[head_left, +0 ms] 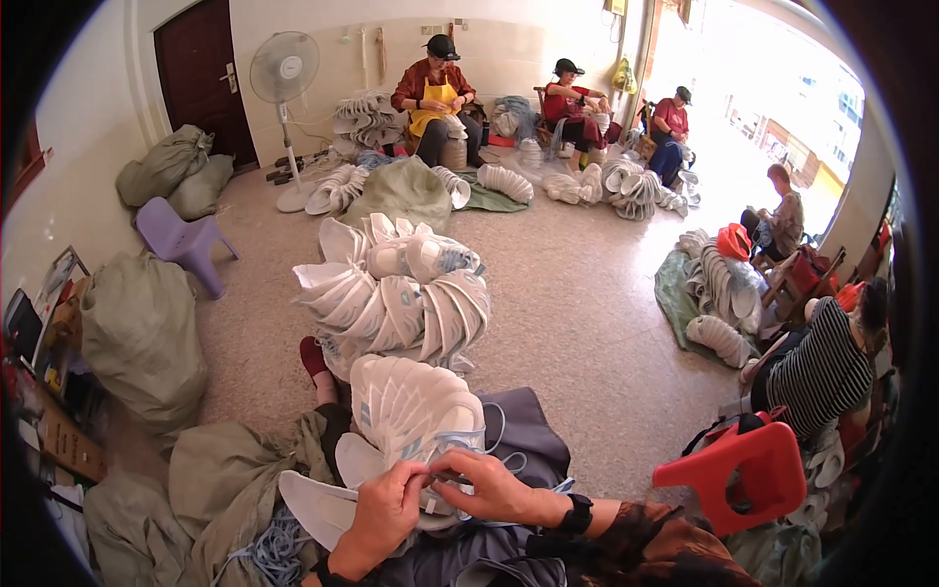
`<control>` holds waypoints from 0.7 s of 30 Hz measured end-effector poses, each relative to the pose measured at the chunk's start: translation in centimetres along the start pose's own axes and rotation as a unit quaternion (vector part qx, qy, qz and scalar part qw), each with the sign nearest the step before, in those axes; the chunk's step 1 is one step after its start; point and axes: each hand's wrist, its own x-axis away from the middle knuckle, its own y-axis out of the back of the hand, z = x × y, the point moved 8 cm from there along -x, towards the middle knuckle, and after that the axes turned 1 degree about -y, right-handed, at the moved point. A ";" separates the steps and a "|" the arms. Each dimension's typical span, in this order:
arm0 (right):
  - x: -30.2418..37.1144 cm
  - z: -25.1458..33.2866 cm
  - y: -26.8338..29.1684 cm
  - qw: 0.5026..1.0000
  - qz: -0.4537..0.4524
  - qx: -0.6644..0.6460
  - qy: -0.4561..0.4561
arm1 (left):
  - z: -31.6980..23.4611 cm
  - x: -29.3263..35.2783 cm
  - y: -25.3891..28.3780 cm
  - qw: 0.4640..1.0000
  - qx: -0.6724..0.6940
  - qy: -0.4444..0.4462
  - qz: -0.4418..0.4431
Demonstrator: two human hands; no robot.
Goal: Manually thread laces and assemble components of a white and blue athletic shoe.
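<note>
My left hand point(386, 509) and my right hand point(489, 486) meet over my lap, each with thumb and fingers pinched together. Between the fingertips is a thin piece that looks like the end of a light blue shoelace point(506, 435); the fingers partly cover it. Loops of this lace curve beside the right hand. Just beyond the hands, a fanned stack of white shoe uppers point(406, 396) rests against my lap. Another white upper point(323, 504) lies beside my left hand. A dark watch point(579, 513) is on my right wrist.
A larger pile of nested uppers point(391, 303) stands on the floor ahead. Grey-green sacks point(142, 333) and loose blue laces point(274, 548) lie left, near a purple chair point(181, 240). A red stool point(738, 470) is at right. Several people sit working around the room; a fan point(284, 73) stands behind.
</note>
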 end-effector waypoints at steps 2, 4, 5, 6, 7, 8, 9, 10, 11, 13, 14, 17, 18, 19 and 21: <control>0.6 -0.7 0.0 0.998 -0.022 0.051 0.003 | -0.5 -0.1 0.0 1.000 -0.018 -0.010 -0.004; 0.1 -1.7 0.7 0.995 -0.010 0.099 0.016 | -0.9 -0.2 -0.3 0.995 -0.077 -0.059 -0.021; -0.2 -1.8 1.1 0.994 -0.008 0.111 0.019 | -0.1 -0.3 -0.5 0.998 -0.054 -0.018 -0.022; -0.6 -1.3 2.3 0.993 -0.032 0.117 0.002 | 0.3 -0.4 -0.6 0.998 -0.037 -0.012 -0.042; -1.6 -1.0 3.8 0.991 -0.054 0.122 -0.012 | 1.2 -0.5 -1.2 0.997 -0.064 -0.017 -0.041; -2.3 -1.1 5.0 0.996 -0.063 0.047 -0.046 | 2.0 -0.4 -2.8 0.991 -0.130 -0.044 -0.009; -2.4 -1.4 6.0 0.993 -0.078 -0.024 -0.080 | 2.5 -0.4 -4.6 0.978 -0.203 -0.051 0.025; -2.7 -1.6 6.1 0.991 -0.062 -0.089 -0.080 | 3.9 -0.1 -6.1 0.969 -0.242 -0.018 0.042; -3.0 -1.8 5.9 0.984 -0.047 -0.154 -0.079 | 4.6 -0.1 -6.9 0.969 -0.241 -0.004 0.046; -2.6 -0.7 5.4 0.976 -0.028 -0.191 -0.099 | 5.8 -1.0 -7.6 0.960 -0.276 0.032 0.043; -2.3 -0.4 5.4 0.971 -0.028 -0.215 -0.103 | 6.4 -1.2 -7.9 0.955 -0.291 0.048 0.045; -1.9 3.9 8.4 0.973 -0.054 -0.215 -0.062 | 8.0 -1.9 -8.8 0.949 -0.308 0.056 0.032; -1.8 6.5 9.8 0.973 -0.078 -0.217 -0.030 | 8.4 -2.2 -9.0 0.952 -0.292 0.072 0.048; -2.0 9.1 10.6 0.970 -0.088 -0.228 0.011 | 9.0 -1.5 -8.5 0.950 -0.298 0.084 0.040; -0.8 14.5 13.0 0.978 -0.142 -0.130 0.082 | 9.7 -1.1 -8.0 0.947 -0.312 0.079 0.025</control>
